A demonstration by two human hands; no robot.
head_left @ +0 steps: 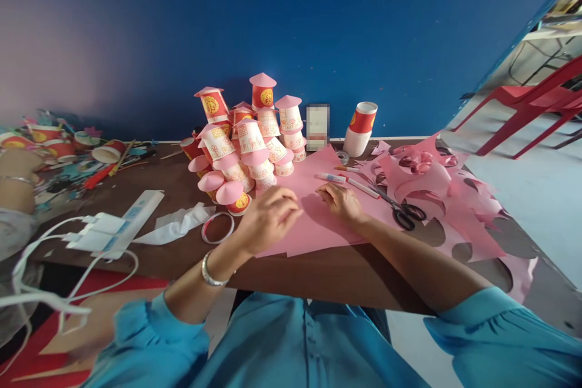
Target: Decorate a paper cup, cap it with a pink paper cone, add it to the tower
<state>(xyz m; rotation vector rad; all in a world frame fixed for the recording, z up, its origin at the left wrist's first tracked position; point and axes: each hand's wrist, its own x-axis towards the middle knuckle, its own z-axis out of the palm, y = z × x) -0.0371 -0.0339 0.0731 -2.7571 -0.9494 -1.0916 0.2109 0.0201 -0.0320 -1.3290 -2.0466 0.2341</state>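
My left hand [275, 218] hovers over the left part of the pink paper sheets [309, 236], its fingers curled together; whatever is between them, if anything, is hidden. On the same sheets my right hand [342, 201] rests with fingertips pinched, too small to see what they hold. Just beyond it lie a white marker [331, 177] and a red-and-white pen [364, 188]. Black-handled scissors [407, 216] lie to the right of my right hand. Left of my left hand is a roll of tape [218, 228]. Paper cups with pink cone roofs [252, 139] are stacked behind it.
Cut pink paper scraps [431, 182] cover the table's right side. Two stacked cups [361, 128] stand by the blue wall. A power strip [131, 218] with white cables, tissue [182, 223] and craft clutter [59, 145] lie left. Another person's arm [18, 182] shows at far left.
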